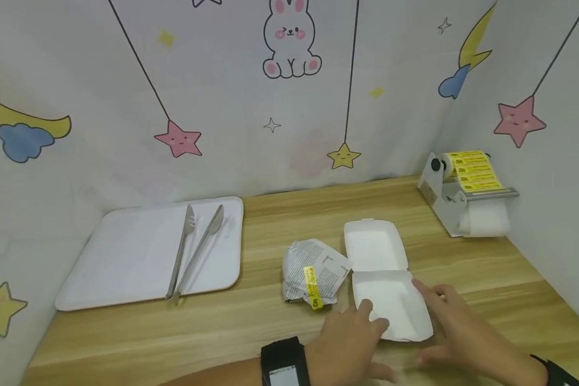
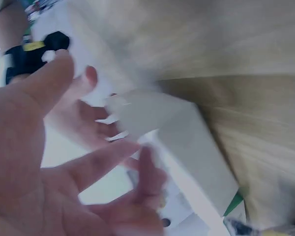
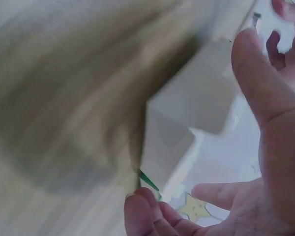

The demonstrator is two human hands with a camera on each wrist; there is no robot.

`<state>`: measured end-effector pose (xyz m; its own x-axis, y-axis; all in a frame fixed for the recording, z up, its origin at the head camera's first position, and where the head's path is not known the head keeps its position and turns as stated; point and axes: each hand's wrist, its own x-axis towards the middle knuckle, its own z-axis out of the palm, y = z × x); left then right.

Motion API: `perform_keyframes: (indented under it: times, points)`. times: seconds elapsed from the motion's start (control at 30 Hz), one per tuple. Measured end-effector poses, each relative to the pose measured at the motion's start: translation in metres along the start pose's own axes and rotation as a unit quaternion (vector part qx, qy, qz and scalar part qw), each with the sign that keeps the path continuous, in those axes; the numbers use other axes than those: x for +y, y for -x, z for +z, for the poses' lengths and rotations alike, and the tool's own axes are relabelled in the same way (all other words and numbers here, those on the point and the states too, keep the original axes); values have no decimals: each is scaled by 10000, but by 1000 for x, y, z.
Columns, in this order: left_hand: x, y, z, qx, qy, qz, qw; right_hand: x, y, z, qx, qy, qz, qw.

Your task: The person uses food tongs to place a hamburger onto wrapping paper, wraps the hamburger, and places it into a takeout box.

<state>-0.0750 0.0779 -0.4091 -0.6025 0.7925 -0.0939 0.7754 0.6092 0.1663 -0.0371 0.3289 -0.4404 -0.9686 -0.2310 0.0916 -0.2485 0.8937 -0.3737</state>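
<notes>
An open white clamshell food box (image 1: 399, 316) lies on the wooden table, its lid (image 1: 375, 246) folded back away from me. My left hand (image 1: 342, 343) is at the near left side of the box, fingertips over its edge. At the opposite side is my right hand (image 1: 460, 335), with its index fingertip right at the rim near the hinge. Both hands have spread, relaxed fingers, and neither grips the box. In the wrist views the outer walls of the box (image 2: 187, 147) (image 3: 164, 142) show between the hands. Just left of it sits a round bundle (image 1: 313, 268) in newsprint-patterned paper with a yellow label (image 1: 312, 288).
On the left is a white tray (image 1: 125, 257) bearing two long-handled metal utensils, a fork-like one (image 1: 180, 252) and a spoon-like one (image 1: 202, 249). A label dispenser (image 1: 463, 201) with a yellow sticker roll stands at the back right. Patterned curtain walls (image 1: 222, 96) border the table.
</notes>
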Motion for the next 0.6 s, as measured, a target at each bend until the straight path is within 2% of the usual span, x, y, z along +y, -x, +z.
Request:
perform_keyframes:
  times: [0.07,0.13,0.23,0.3,0.37,0.47,0.6]
  points:
    - [-8,14,-13,313,426,32,9986,-3,-5,-11,132,12,17,9999]
    - [-22,26,-30,805,942,42,9923,-8,-15,-26,295,-11,-114,9995]
    - [-55,35,-53,1507,1424,-131,9782,-24,-40,-42,510,-115,-605,9968]
    - [-82,37,-62,1761,1619,-246,9707,-37,-57,-45,375,-308,-961,9942]
    - [-108,36,-64,1679,1712,-434,9698,-49,-73,-38,113,-504,-1285,9904]
    - [-137,35,-57,1354,1629,-637,9752,-65,-97,-17,-441,-721,-1626,9831]
    - [-155,34,-38,850,1679,-672,9798,-79,-123,15,-931,-826,-1884,9742]
